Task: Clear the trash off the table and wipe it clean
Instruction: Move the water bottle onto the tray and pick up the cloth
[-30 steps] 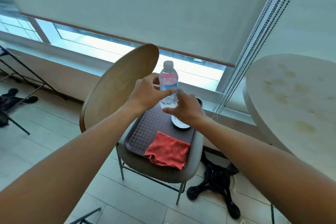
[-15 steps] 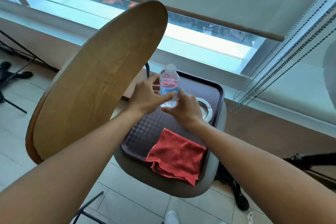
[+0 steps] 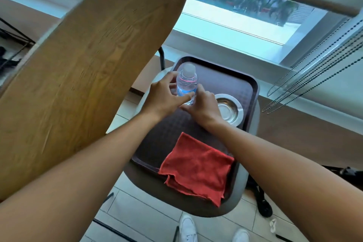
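Both hands meet at a small water bottle (image 3: pixel 186 84) standing upright near the tray's (image 3: pixel 253 92) far left corner: the left hand (image 3: pixel 164 97) curls round its lower body from the left, thumb across the front, while the right hand (image 3: pixel 204 107) pinches its base from the right. Just beside the right hand, against the tray's right edge, sits a metal dish (image 3: pixel 228 109). A red cloth (image 3: pixel 198 167) lies crumpled over the tray's near right corner, spilling past the rim. The tray rests on a chair seat (image 3: pixel 242 186), beside its wooden back (image 3: pixel 88 65)

Both hands (image 3: pixel 184 100) forward, fingers curled, gripping.
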